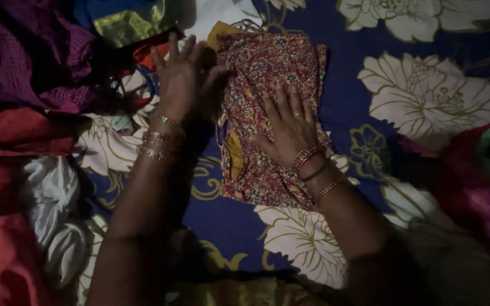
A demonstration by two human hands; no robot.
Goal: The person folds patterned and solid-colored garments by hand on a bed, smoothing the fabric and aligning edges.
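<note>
A folded garment [267,68] of red cloth with a small yellow and blue flower print lies on a dark blue bedsheet [347,96] with large cream flowers. My right hand [287,127] lies flat on the garment's middle, fingers spread, palm down. My left hand [182,76] rests at the garment's left edge, fingers apart, thumb touching the cloth. Both wrists wear several bangles. A yellow lining shows at the garment's left fold.
A heap of unfolded clothes fills the left side: purple cloth [24,51], red cloth [7,170], white cloth [52,192], and a blue and gold piece [126,20] at the top. More red, pink and green cloth [483,181] lies at the right edge.
</note>
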